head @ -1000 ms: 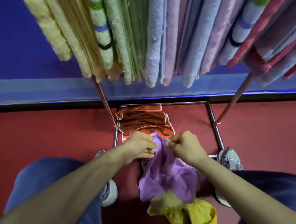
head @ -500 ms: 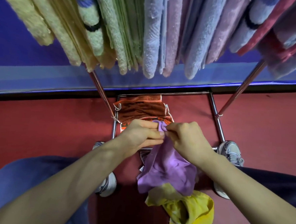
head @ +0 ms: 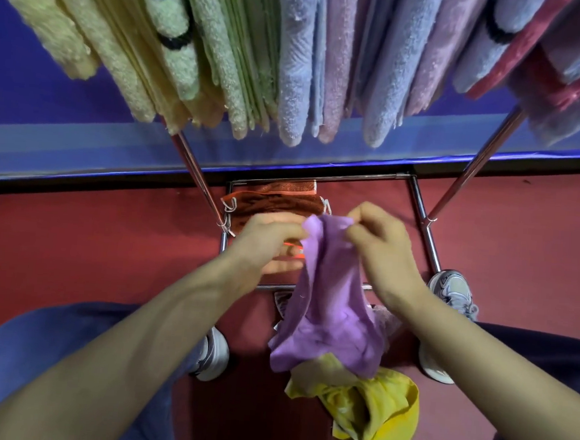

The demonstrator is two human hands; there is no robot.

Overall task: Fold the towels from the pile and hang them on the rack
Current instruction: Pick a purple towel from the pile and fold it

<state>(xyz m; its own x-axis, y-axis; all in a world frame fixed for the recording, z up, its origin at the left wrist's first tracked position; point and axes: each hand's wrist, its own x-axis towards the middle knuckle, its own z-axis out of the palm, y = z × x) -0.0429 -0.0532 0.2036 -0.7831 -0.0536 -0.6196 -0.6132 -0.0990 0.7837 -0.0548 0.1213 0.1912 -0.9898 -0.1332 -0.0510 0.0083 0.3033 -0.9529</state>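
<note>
Hands have drawn apart since the earlier frame, when they met at one point on the cloth; a short stretch of the top edge now spans between them. Left hand (head: 269, 244) is motion-blurred, its fingers curled in against the thumb and pinching the left end of the purple towel (head: 327, 308) at its upper edge. Right hand (head: 380, 257) sits slightly higher, thumb and forefinger clamped on the right end of that same edge, remaining fingers curled. Purple towel hangs from both pinches in loose vertical folds, its lower part bunched and resting on the yellow towel (head: 375, 408), which lies crumpled on the red floor (head: 73, 256) between the person's shoes (head: 455, 293). Rack (head: 196, 168) stands directly ahead against the blue wall (head: 33, 92), its slanted metal legs meeting a rectangular base frame. Hung towels (head: 296, 65) in yellow, green, blue, pink and red fill the top of view, packed side by side. Brown towel (head: 276, 201) lies folded within the base frame, partly hidden behind the left hand
</note>
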